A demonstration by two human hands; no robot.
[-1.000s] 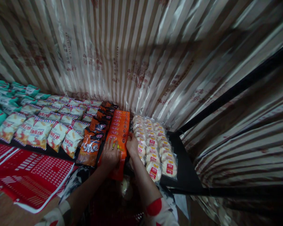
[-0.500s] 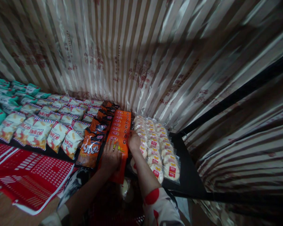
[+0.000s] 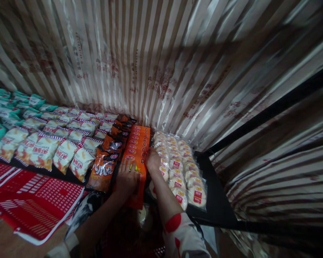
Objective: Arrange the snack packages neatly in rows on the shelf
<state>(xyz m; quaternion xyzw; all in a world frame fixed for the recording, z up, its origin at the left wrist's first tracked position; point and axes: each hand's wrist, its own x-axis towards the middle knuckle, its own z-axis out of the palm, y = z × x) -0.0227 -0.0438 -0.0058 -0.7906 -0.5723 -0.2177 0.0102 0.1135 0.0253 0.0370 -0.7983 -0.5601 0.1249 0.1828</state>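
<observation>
Running left to right along the black shelf (image 3: pixel 218 204): teal packets (image 3: pixel 5 107) and white snack bags (image 3: pixel 43 152) in overlapping rows, too many to count; dark orange bags (image 3: pixel 103 170) in one file, about four visible. Left hand (image 3: pixel 127 179) lies open, palm flat on the orange packets (image 3: pixel 136 150), apparently pressing that single column level. Right hand (image 3: pixel 153 160) rests at its right edge beside two columns of clear-wrapped round cakes (image 3: pixel 183 172); its grip cannot be made out

Both hands reach forward, side by side

The left hand (image 3: pixel 126 178) lies flat, palm down, fingers spread and pointing away; the right hand (image 3: pixel 153 160) is loosely curled, knuckles up, set slightly further ahead; both forearms are bare, the sleeves pushed back toward the elbows.
</observation>
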